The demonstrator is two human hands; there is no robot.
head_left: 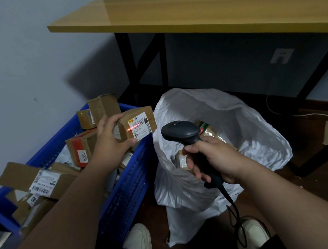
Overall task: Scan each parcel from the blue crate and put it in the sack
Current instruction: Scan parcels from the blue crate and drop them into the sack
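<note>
Cardboard parcel: a small brown box held up over the far right corner of the blue crate, just beside the sack's rim; its white label faces the scanner and a red scan line lies across the label's left part.
Hard to read: the label's small print is too blurred to make out; only large digits along its top show.
Hidden in crate: the left forearm covers the middle of the crate, so the parcels under it cannot be counted; the crate's near left corner is cut off by the picture's edge.
Hidden in sack: the white plastic sack stands open right of the crate; folds and the right hand cover most of its inside, and only part of a green-and-clear packet and a pale parcel edge show.
Left hand: the left hand pinches the box, fingers on its top left edge, thumb under its lower edge.
Right hand: the right hand is curled round the grip of a black scanner, whose head points at the label; the index finger's place on the trigger cannot be told.
Cable: the scanner's black cord runs down toward the shoes and its end is lost in the dark.
Other parcels: brown boxes piled in the crate, several with labels.
Behind: a yellow-topped table, cut off at right.
</note>
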